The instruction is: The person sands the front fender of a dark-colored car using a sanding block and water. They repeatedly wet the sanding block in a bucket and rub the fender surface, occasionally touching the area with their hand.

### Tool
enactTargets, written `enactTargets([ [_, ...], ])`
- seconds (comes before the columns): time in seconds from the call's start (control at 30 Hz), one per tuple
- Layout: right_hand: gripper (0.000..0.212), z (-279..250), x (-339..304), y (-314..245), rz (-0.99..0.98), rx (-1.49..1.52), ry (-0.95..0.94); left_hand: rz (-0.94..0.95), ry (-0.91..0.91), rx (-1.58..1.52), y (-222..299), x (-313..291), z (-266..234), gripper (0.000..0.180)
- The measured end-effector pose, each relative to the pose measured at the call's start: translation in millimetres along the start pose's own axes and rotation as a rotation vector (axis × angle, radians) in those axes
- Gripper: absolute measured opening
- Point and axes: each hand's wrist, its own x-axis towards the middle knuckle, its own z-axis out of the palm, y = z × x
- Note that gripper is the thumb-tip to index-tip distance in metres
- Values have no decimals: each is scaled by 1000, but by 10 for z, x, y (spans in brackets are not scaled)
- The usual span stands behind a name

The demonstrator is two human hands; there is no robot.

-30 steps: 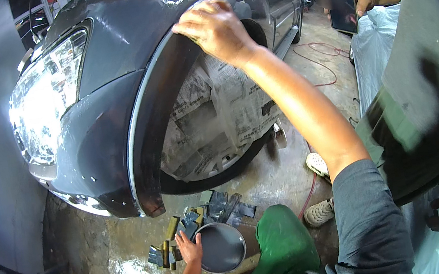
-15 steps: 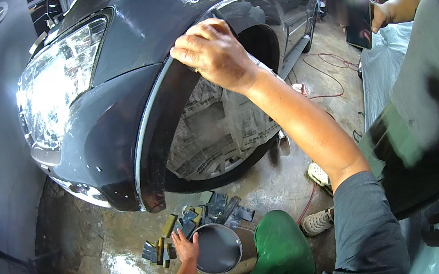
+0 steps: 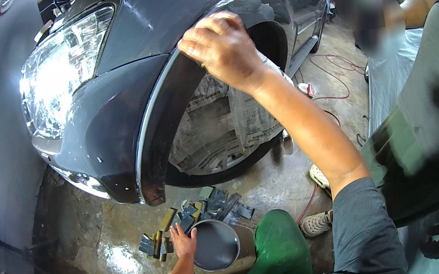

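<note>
My right hand (image 3: pixel 223 52) is at the upper part of a dark car's front wheel arch edge (image 3: pixel 144 139), its fingers bent and closed against the panel. Whatever lies under the fingers is hidden. A pale grey strip runs along that edge from my hand down to the bumper corner. Low in front of me, my left hand (image 3: pixel 185 243) is spread at the left rim of a round bucket (image 3: pixel 239 242) of grey liquid. Just beyond the bucket, several dark and yellowish blocks and sheets (image 3: pixel 218 200) are heaped on the wet floor.
Printed paper (image 3: pixel 206 139) covers the wheel. A lit headlight (image 3: pixel 67 68) is at left. Another person (image 3: pixel 425 125) stands close on the right, a shoe (image 3: pixel 317 223) near my knee. A red hose (image 3: pixel 337 73) and plastic sheeting (image 3: pixel 385 77) lie behind.
My right hand has shifted slightly right in the picture, along with the car. My left hand stays by the bucket. The dark phone in the other person's hand is no longer distinct.
</note>
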Motion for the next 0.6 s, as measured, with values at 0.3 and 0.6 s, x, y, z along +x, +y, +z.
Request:
enactTargets([
  [0.3,11,42,-26,-74,28,-22,6,17,30,21,-73,23,13,95],
  [0.6,9,-157,-8,-217,-17,40,4,23,41,18,-25,12,24,96],
])
